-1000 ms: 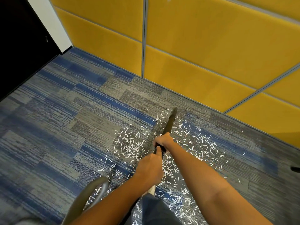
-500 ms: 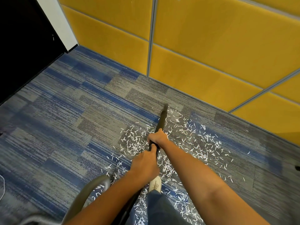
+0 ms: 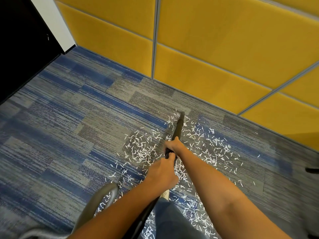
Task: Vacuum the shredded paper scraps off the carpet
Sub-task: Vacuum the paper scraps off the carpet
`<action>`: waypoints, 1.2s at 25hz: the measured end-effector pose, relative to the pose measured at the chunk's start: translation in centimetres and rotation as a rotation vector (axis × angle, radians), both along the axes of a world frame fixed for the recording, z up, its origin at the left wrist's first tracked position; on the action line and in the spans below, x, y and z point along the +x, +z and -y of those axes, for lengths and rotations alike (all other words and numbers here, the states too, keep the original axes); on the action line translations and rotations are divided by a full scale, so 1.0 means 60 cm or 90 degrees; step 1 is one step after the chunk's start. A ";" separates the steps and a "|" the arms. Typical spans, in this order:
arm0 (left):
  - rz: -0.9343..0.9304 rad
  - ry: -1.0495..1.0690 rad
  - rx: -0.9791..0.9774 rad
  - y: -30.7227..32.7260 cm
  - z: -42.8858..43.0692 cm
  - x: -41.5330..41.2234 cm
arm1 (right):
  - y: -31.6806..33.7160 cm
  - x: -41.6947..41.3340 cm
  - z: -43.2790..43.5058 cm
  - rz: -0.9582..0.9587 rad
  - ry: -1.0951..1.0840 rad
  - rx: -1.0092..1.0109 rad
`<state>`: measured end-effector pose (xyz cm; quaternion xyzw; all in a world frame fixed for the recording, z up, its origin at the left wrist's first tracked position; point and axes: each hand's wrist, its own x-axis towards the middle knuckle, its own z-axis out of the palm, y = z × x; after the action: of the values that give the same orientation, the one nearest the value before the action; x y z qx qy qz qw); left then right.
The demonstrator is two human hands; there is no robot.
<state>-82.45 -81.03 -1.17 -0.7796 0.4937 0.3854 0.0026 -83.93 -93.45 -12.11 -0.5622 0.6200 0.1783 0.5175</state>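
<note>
I see yellow padded wall panels across the upper right, split by thin grey strips. A black opening with a white edge fills the upper left. Blue-and-grey striped carpet covers the lower frame.

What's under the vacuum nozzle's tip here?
Grey carpet strewn with white paper scraps surrounds the tip of the nozzle. Whatever lies directly beneath its mouth is covered by the nozzle itself.
</note>
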 end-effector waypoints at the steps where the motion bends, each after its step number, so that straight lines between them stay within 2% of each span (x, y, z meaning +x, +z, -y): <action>1: -0.002 -0.013 0.000 0.000 0.001 -0.005 | 0.001 -0.010 0.002 -0.010 -0.008 -0.004; 5: -0.001 -0.037 -0.004 -0.001 -0.003 -0.011 | 0.008 -0.037 0.003 -0.052 0.003 -0.049; 10: 0.042 -0.045 -0.008 0.004 -0.010 -0.010 | 0.007 -0.030 -0.006 -0.036 0.048 -0.084; 18: 0.066 0.022 -0.008 -0.006 -0.006 0.021 | 0.015 0.035 -0.002 -0.002 0.130 -0.054; 30: 0.039 -0.074 0.009 -0.005 -0.001 -0.020 | 0.004 -0.043 0.001 -0.070 0.049 -0.079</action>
<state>-83.66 -80.99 -1.47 -0.7611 0.5350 0.3640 0.0452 -86.50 -93.49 -11.87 -0.6060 0.6353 0.1900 0.4394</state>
